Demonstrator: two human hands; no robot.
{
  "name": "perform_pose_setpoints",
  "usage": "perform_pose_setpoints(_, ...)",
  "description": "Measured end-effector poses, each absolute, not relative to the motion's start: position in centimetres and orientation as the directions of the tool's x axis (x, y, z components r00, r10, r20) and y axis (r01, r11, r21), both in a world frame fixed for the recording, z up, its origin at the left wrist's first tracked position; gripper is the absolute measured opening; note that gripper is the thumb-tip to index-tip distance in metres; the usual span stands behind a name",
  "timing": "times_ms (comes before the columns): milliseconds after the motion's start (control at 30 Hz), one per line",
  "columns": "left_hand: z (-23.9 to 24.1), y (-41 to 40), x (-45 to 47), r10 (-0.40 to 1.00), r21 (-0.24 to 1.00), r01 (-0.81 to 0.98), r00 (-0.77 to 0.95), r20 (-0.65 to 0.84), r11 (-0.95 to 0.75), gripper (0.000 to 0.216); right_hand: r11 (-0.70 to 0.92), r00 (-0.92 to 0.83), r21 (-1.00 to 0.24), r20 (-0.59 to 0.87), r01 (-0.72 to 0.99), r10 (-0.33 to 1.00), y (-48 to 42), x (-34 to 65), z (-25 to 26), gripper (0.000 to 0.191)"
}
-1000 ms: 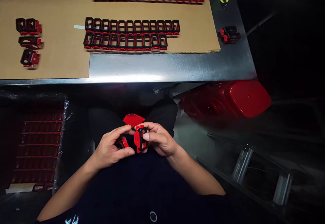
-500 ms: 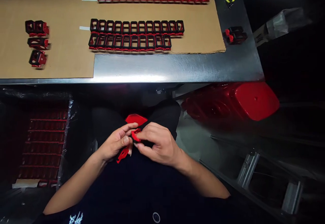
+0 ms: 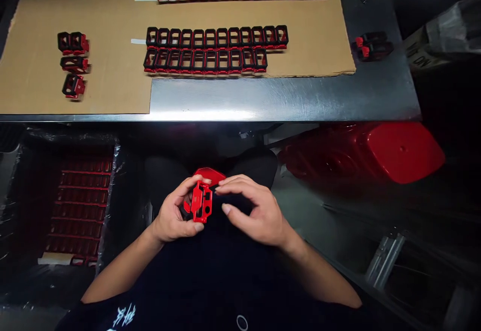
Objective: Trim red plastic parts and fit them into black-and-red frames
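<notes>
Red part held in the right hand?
No, the left hand grips the red part; the right hand sits beside it, fingers spread.

Light falls from above onto the steel worktop (image 3: 285,100), where a bright band of glare runs along its near edge. The brown cardboard sheet (image 3: 112,20) is evenly lit. Below the near edge everything sinks into deep shadow, the lap dim, the corners nearly black. Straight lines bow toward the frame edges, and the far right is soft.

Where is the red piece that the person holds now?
Head view, lower centre: the red piece sits in the left hand above the lap, right hand just beside it.
</notes>
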State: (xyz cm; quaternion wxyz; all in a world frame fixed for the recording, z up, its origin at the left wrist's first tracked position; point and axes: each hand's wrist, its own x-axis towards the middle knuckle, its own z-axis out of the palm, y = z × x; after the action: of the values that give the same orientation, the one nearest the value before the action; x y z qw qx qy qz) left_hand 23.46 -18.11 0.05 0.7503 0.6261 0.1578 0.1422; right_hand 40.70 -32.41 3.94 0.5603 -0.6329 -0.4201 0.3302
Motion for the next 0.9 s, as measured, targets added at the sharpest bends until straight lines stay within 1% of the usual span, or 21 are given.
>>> perform_pose_setpoints(33,0.0,-18.1,23.4,0.428,0.996,-0.044,0.904,0.005,0.081,0.079,-0.113,0.436,-0.994,-0.098,0.009,0.895,-32.6,40.8,3.9,0.022)
perform_pose_setpoints(67,0.1,-18.1,23.5,0.431,0.998,-0.068,0.900,0.068,-0.015,0.079,-0.193,0.407,-0.972,-0.232,-0.136,0.883,-32.7,40.8,3.7,0.022)
perform_pose_setpoints(100,0.1,-18.2,23.5,0.424,0.990,-0.088,0.897,0.126,-0.109,0.079,-0.251,0.353,-0.934,-0.332,-0.256,0.875,-32.8,40.7,3.5,0.023)
perform_pose_setpoints(133,0.2,-18.2,23.6,0.411,0.974,-0.110,0.893,0.184,-0.197,0.080,-0.286,0.295,-0.895,-0.392,-0.343,0.871,-32.8,40.5,3.2,0.026)
perform_pose_setpoints(167,0.2,-18.2,23.7,0.393,0.952,-0.135,0.888,0.240,-0.276,0.081,-0.299,0.256,-0.868,-0.417,-0.397,0.872,-32.8,40.3,3.0,0.029)
perform_pose_setpoints(200,0.3,-18.2,23.8,0.375,0.927,-0.157,0.882,0.287,-0.341,0.083,-0.302,0.237,-0.854,-0.426,-0.424,0.873,-32.7,40.1,2.8,0.029)
perform_pose_setpoints(267,0.4,-18.1,23.9,0.345,0.879,-0.185,0.869,0.355,-0.439,0.086,-0.299,0.252,-0.858,-0.425,-0.418,0.869,-32.5,39.7,2.8,0.026)
perform_pose_setpoints(333,0.5,-18.1,24.0,0.324,0.839,-0.187,0.862,0.389,-0.511,0.088,-0.313,0.292,-0.877,-0.427,-0.365,0.856,-32.3,39.5,3.0,0.022)
perform_pose_setpoints(400,0.3,-18.1,23.9,0.316,0.819,-0.187,0.858,0.405,-0.542,0.090,-0.336,0.325,-0.890,-0.430,-0.308,0.843,-32.1,39.5,3.4,0.018)
perform_pose_setpoints(500,0.0,-18.3,23.6,0.367,0.872,-0.165,0.860,0.356,-0.460,0.090,-0.340,0.327,-0.889,-0.434,-0.306,0.840,-31.9,39.7,3.6,0.018)
perform_pose_setpoints(633,0.0,-18.6,23.3,0.430,0.952,-0.107,0.873,0.228,-0.286,0.085,-0.324,0.260,-0.843,-0.459,-0.430,0.849,-32.1,39.6,2.9,0.023)
perform_pose_setpoints(767,0.1,-18.8,23.3,0.436,0.986,-0.106,0.887,0.152,-0.128,0.086,-0.325,0.204,-0.797,-0.479,-0.509,0.854,-32.2,39.5,2.1,0.029)
perform_pose_setpoints(900,-0.2,-18.9,23.4,0.442,0.990,-0.138,0.887,0.134,-0.022,0.088,-0.322,0.146,-0.752,-0.482,-0.575,0.864,-32.3,39.5,2.0,0.032)
